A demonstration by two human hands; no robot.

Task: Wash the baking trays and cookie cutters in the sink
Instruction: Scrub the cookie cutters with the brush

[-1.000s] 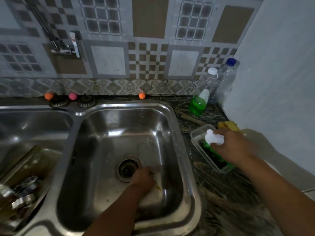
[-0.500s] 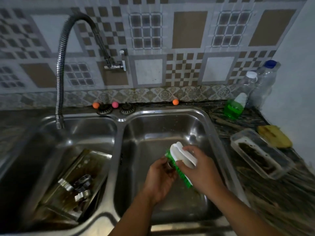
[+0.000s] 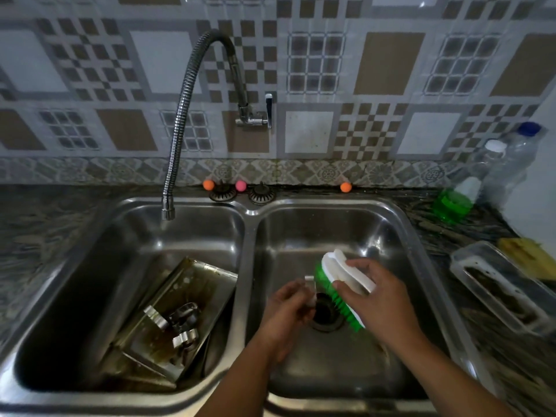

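Over the right sink basin, my right hand grips a scrub brush with a white handle and green bristles. My left hand pinches a small metal cookie cutter right beside the bristles, above the drain. In the left sink basin a greasy baking tray leans at a tilt. Several metal cookie cutters lie on it.
A flexible tap hangs over the left basin. On the counter to the right stand a green soap bottle, two clear bottles, a clear plastic container and a yellow sponge. Small coloured balls sit behind the sink.
My right hand brought the brush from the container on the counter to over the right basin. My left hand lifted the cutter from the basin floor up to the bristles.
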